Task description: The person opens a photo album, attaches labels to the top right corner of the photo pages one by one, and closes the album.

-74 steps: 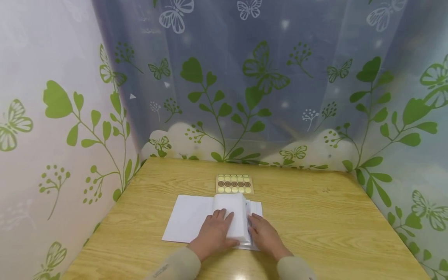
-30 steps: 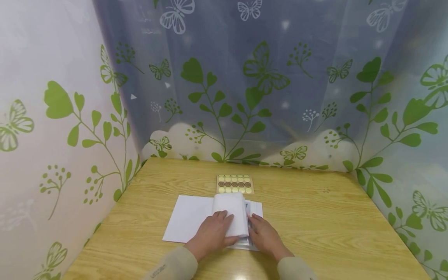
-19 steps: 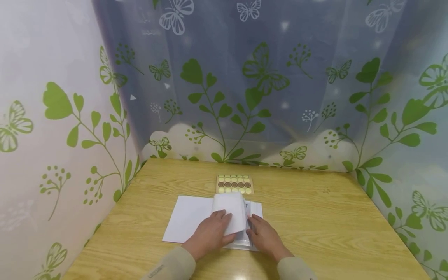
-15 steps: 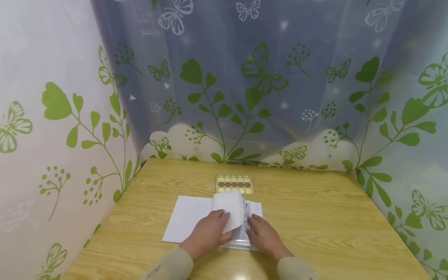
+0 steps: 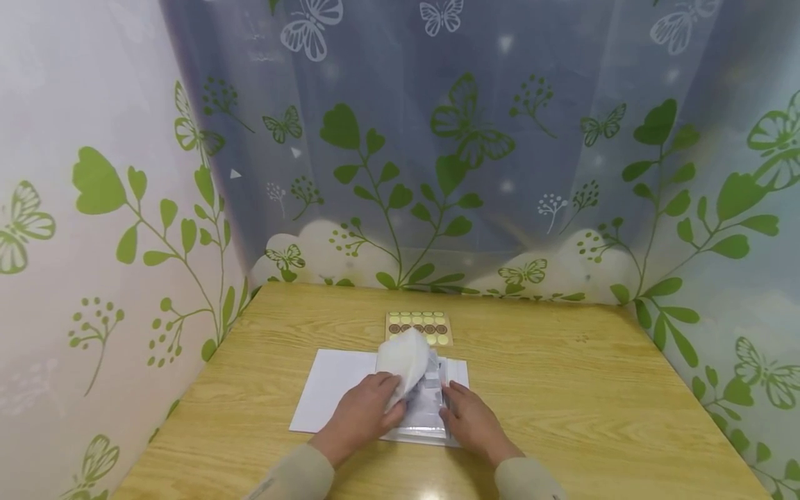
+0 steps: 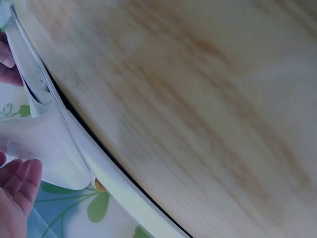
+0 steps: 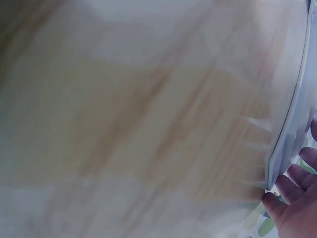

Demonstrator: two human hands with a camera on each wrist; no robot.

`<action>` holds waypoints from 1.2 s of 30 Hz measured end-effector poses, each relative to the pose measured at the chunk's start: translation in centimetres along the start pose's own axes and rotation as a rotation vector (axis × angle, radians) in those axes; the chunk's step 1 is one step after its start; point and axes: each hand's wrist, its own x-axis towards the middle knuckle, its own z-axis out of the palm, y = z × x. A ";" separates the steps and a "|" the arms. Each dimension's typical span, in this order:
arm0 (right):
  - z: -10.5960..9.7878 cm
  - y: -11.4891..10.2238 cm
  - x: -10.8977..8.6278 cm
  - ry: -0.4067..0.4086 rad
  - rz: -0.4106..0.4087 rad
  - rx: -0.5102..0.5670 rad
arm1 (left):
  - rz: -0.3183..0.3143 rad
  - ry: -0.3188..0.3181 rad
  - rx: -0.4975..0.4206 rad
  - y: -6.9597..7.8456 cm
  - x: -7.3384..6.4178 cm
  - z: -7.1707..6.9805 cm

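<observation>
A photo album (image 5: 334, 389) lies spread on the table, with a white leaf on its left and clear plastic sleeves on its right. My left hand (image 5: 359, 413) holds a bundle of lifted album pages (image 5: 400, 357), thumb on one side and fingers on the other; the bundle bends upward and leftward. In the left wrist view the raised pages (image 6: 44, 144) curve beside the left fingers (image 6: 22, 183). My right hand (image 5: 475, 420) rests at the album's right edge. The right wrist view shows its fingertips (image 7: 280, 186) touching that edge; what lies under them is hidden.
Just behind the album lies a sheet of round stickers (image 5: 440, 326), cream with a brown row, partly covered by the raised pages. The wooden table (image 5: 562, 389) reaches back to a curtain (image 5: 400, 173) with green butterflies and leaves.
My left hand has drawn back to the left, lifting and bending the white pages from flat to raised. More of the clear sleeve beneath shows. The right hand has stayed nearly still.
</observation>
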 end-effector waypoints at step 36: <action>0.4 0.2 -0.2 0.018 -0.059 -0.086 | -0.313 0.132 -0.435 -1.7 -1.7 -1.3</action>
